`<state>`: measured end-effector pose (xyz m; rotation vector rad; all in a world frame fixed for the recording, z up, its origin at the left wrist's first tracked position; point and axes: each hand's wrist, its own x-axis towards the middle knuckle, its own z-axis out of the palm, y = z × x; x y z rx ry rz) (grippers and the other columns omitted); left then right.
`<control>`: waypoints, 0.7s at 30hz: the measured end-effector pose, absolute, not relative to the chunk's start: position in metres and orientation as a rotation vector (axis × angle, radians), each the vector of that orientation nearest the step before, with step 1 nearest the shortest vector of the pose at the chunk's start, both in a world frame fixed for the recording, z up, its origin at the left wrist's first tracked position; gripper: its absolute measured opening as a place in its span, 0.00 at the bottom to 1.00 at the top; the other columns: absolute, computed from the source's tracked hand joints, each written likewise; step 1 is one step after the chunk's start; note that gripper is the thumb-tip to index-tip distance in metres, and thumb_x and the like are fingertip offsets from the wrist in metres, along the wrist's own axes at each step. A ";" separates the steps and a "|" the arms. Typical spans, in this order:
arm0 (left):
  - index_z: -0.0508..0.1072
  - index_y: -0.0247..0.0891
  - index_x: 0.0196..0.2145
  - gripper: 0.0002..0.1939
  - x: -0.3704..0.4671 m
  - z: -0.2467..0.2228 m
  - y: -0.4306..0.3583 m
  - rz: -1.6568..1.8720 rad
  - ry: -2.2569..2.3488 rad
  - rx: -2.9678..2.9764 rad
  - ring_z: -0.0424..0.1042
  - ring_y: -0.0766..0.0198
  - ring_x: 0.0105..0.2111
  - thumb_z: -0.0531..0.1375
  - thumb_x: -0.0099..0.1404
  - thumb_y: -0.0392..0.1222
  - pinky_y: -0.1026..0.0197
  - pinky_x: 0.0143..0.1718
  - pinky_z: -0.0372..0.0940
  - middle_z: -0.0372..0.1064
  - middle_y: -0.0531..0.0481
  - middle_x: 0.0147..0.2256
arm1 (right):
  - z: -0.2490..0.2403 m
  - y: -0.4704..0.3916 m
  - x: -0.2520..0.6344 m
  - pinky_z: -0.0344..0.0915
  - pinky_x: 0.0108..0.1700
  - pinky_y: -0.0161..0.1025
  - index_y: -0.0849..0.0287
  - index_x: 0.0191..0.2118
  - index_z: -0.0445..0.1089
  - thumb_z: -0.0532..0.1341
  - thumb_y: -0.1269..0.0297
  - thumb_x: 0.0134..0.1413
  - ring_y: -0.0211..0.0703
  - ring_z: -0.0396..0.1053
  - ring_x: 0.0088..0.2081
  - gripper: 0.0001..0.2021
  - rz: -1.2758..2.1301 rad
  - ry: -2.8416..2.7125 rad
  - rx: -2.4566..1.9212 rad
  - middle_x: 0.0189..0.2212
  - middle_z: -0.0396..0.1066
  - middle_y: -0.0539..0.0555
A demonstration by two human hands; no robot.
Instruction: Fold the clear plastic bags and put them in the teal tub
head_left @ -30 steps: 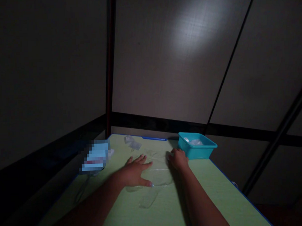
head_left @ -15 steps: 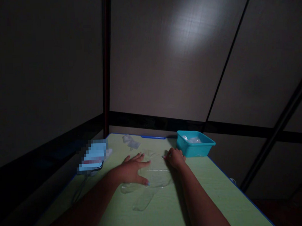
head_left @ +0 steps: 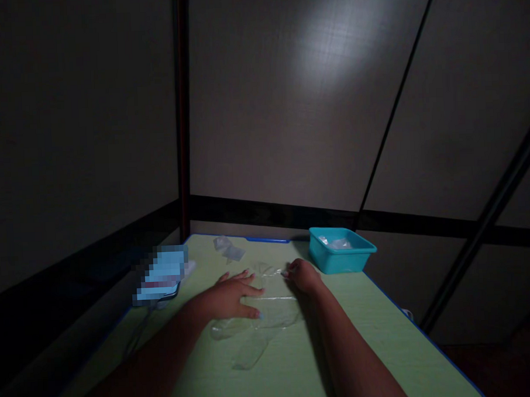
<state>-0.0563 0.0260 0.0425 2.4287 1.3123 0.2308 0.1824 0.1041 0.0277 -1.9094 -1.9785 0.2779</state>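
A thin transparent plastic item [head_left: 274, 312], which looks like a bag or film, lies spread on the pale green table [head_left: 350, 347]. My left hand [head_left: 232, 296] rests flat on its left side with the fingers spread. At its upper right edge, my right hand [head_left: 302, 275] is closed in a pinch, with thumb and index finger on the clear plastic. One long flap of the plastic reaches toward the near side of the table.
A turquoise basket [head_left: 344, 260] holding clear plastic stands at the back right corner. A crumpled translucent piece [head_left: 229, 248] lies at the back left. On the left edge is a phone-like device [head_left: 163, 273], blurred, with a cable. Dark panelled walls rise behind.
My right hand has shifted slightly left, and the plastic edge at its fingertips looks gathered. My left hand stays spread in nearly the same place. The view has moved slightly.
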 end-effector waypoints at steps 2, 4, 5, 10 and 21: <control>0.61 0.58 0.53 0.32 -0.056 0.043 0.026 0.244 1.315 2.431 0.39 0.50 0.61 0.57 0.51 0.65 0.38 0.55 0.36 0.44 0.47 0.61 | 0.030 0.102 0.180 0.57 0.35 0.38 0.55 0.37 0.70 0.60 0.57 0.45 0.48 0.66 0.41 0.12 0.281 -1.995 -1.896 0.37 0.72 0.55; 0.61 0.59 0.52 0.31 -0.056 0.043 0.026 0.255 1.317 2.432 0.40 0.51 0.61 0.57 0.51 0.65 0.38 0.55 0.36 0.45 0.47 0.61 | 0.032 0.100 0.178 0.56 0.36 0.39 0.54 0.35 0.71 0.58 0.58 0.47 0.48 0.65 0.42 0.09 0.279 -2.010 -1.878 0.37 0.72 0.54; 0.61 0.59 0.52 0.31 -0.056 0.043 0.026 0.258 1.318 2.432 0.40 0.51 0.61 0.56 0.51 0.65 0.38 0.55 0.36 0.45 0.47 0.61 | 0.033 0.099 0.176 0.56 0.36 0.39 0.53 0.35 0.71 0.57 0.59 0.48 0.48 0.64 0.43 0.09 0.275 -2.024 -1.859 0.37 0.71 0.53; 0.62 0.58 0.52 0.30 -0.056 0.040 0.027 0.286 1.314 2.441 0.41 0.51 0.61 0.56 0.52 0.66 0.38 0.55 0.38 0.46 0.46 0.60 | 0.035 0.093 0.172 0.54 0.40 0.42 0.51 0.36 0.71 0.55 0.61 0.50 0.50 0.60 0.46 0.10 0.209 -2.129 -1.747 0.40 0.70 0.54; 0.65 0.52 0.51 0.29 -0.056 0.032 0.032 0.423 1.380 2.477 0.47 0.53 0.60 0.53 0.55 0.65 0.47 0.56 0.43 0.51 0.47 0.59 | 0.040 0.083 0.166 0.50 0.44 0.45 0.45 0.43 0.69 0.54 0.74 0.39 0.50 0.56 0.48 0.23 0.170 -2.260 -1.656 0.44 0.67 0.52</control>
